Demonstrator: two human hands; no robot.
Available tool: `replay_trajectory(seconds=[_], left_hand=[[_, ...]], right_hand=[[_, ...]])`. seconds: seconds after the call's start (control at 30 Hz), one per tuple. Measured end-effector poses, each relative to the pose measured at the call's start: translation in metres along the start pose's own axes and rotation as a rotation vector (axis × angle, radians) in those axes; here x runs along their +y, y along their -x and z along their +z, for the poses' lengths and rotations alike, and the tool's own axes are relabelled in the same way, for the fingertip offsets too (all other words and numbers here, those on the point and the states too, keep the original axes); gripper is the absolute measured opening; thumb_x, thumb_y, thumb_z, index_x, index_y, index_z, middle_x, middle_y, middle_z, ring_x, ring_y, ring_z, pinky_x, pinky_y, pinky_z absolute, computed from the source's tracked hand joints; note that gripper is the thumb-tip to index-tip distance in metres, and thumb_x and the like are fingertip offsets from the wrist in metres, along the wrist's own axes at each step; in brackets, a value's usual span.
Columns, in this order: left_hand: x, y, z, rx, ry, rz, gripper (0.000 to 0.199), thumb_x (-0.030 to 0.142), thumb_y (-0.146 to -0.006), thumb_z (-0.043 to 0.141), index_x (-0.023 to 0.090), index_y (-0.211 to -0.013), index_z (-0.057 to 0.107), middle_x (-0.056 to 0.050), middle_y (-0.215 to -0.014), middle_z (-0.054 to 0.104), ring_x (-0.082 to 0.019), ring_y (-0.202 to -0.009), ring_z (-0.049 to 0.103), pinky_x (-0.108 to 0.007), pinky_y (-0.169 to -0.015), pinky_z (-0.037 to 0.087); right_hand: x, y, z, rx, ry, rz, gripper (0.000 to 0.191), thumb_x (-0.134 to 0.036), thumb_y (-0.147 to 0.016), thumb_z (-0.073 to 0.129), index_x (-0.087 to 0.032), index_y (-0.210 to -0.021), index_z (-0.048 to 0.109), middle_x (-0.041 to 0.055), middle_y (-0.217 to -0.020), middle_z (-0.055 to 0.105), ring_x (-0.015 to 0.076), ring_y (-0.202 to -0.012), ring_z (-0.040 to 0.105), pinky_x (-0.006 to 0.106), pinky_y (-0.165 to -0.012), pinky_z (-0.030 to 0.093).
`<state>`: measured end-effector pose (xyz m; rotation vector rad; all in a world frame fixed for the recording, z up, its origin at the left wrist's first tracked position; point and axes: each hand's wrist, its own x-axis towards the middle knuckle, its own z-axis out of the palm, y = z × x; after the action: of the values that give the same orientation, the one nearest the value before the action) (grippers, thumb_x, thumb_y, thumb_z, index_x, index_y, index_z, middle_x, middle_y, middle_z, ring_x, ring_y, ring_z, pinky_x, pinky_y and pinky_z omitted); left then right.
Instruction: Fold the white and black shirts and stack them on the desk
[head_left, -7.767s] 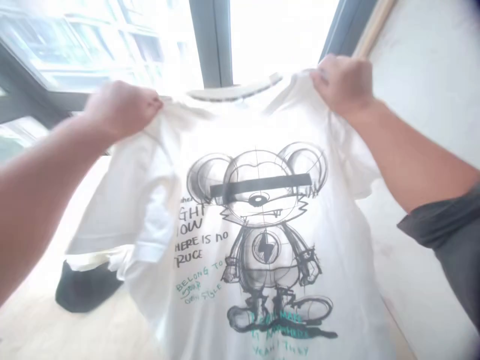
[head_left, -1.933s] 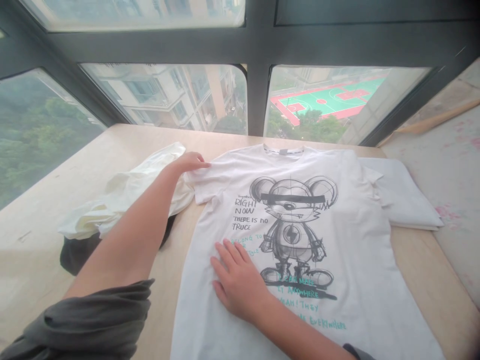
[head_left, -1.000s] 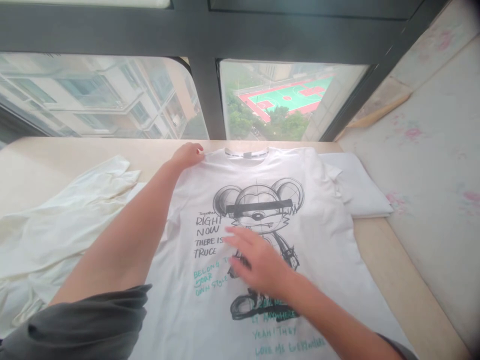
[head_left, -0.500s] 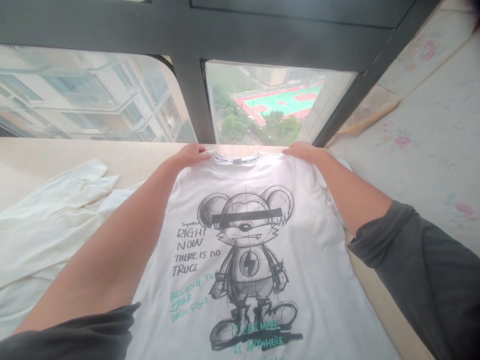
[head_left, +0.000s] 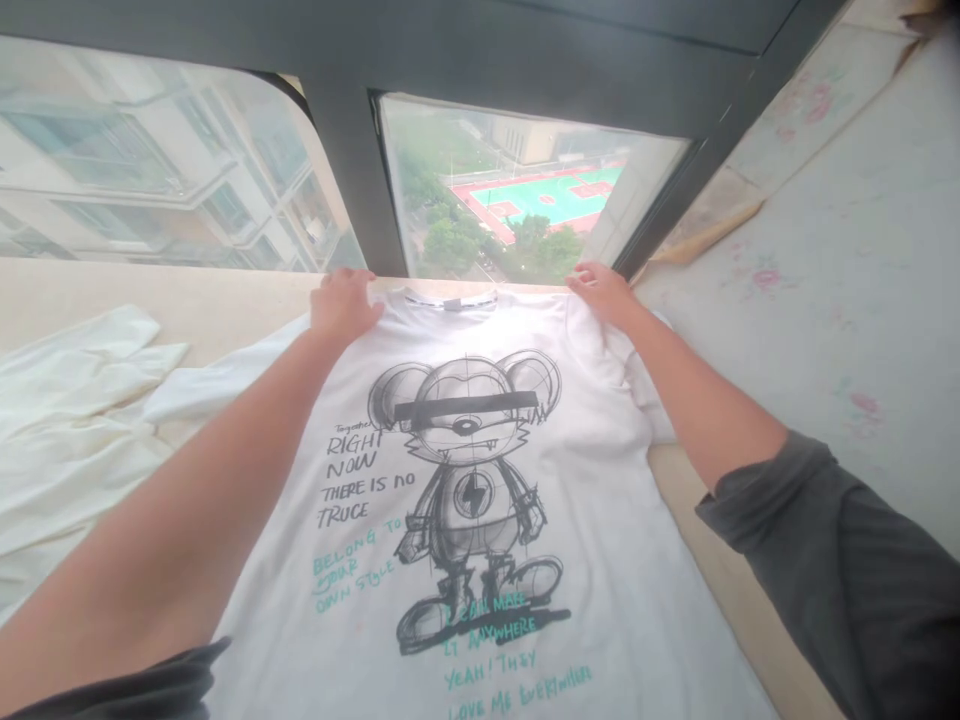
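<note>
A white T-shirt (head_left: pixel 577 500) lies spread out front side up, its collar toward the window. A sketched cartoon figure with a black bar over its eyes and black and green lettering is printed on it. My left hand (head_left: pixel 345 305) rests at the shoulder left of the collar, thumb and fingers apart. At the opposite shoulder, my right hand (head_left: pixel 600 290) pinches the shirt's top edge; its fingertips are partly hidden. The right sleeve is bunched in folds beneath my right forearm. The left sleeve stretches out past my left forearm.
Other white cloth (head_left: pixel 82 400) lies crumpled on the pale ledge (head_left: pixel 225 290) at the left. Dark window frames (head_left: pixel 337 170) border the far side, with buildings and a sports court outside. Floral wallpaper (head_left: pixel 832 290), peeling at one edge, covers the right wall.
My left hand has moved outward from beside the collar along the shoulder, and its fingers have opened. My right hand stays at the other shoulder. The view has shifted slightly.
</note>
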<state>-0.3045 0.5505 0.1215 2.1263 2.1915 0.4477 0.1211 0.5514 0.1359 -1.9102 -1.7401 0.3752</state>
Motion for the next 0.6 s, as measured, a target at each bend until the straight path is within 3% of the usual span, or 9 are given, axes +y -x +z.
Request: replay_trajectory(seconds=[0.1,0.23,0.3,0.47,0.6], left_hand=[[0.024,0.023,-0.002,0.040,-0.092,0.143,0.047,0.029,-0.087,0.054,0.019,-0.134,0.056,-0.016,-0.138,0.054,-0.037,-0.130,0.047,-0.052,-0.107,0.039],[0.086,0.063,0.005,-0.038,0.046,0.366,0.042,0.028,-0.090,0.050,0.018,-0.130,0.060,-0.015,-0.140,0.055,-0.034,-0.130,0.049,-0.050,-0.110,0.037],[0.126,0.086,0.012,-0.081,0.159,0.474,0.041,0.031,-0.093,0.049,0.019,-0.130,0.060,-0.016,-0.142,0.055,-0.033,-0.133,0.048,-0.051,-0.112,0.036],[0.209,0.142,0.031,-0.110,0.224,0.604,0.045,0.046,-0.094,0.049,0.020,-0.130,0.061,-0.018,-0.153,0.045,-0.035,-0.140,0.042,-0.054,-0.113,0.036],[0.229,0.169,0.045,-0.079,0.212,0.667,0.047,0.050,-0.093,0.050,0.025,-0.132,0.058,-0.018,-0.156,0.041,-0.037,-0.142,0.040,-0.060,-0.115,0.031]], right_hand=[[0.026,0.019,-0.032,-0.009,0.011,0.156,0.029,-0.024,-0.084,0.062,-0.014,-0.110,0.069,0.0105,-0.105,0.071,0.0192,-0.090,0.064,0.033,-0.088,0.048],[0.049,0.063,-0.064,-0.360,-0.212,0.255,0.029,-0.025,-0.084,0.061,-0.017,-0.110,0.070,0.0102,-0.109,0.070,0.0177,-0.089,0.066,0.032,-0.084,0.052],[0.048,0.083,-0.064,-0.414,-0.291,0.221,0.036,-0.029,-0.083,0.066,-0.020,-0.118,0.068,0.0097,-0.117,0.068,0.0177,-0.093,0.066,0.032,-0.085,0.053],[0.036,0.097,-0.052,-0.283,-0.294,0.229,0.039,-0.016,-0.078,0.065,-0.014,-0.116,0.063,0.0097,-0.107,0.067,0.0157,-0.083,0.066,0.030,-0.078,0.056],[0.039,0.083,-0.077,-0.114,-0.301,0.178,0.032,-0.011,-0.078,0.059,-0.015,-0.109,0.063,0.0091,-0.109,0.064,0.0126,-0.077,0.063,0.026,-0.068,0.055]])
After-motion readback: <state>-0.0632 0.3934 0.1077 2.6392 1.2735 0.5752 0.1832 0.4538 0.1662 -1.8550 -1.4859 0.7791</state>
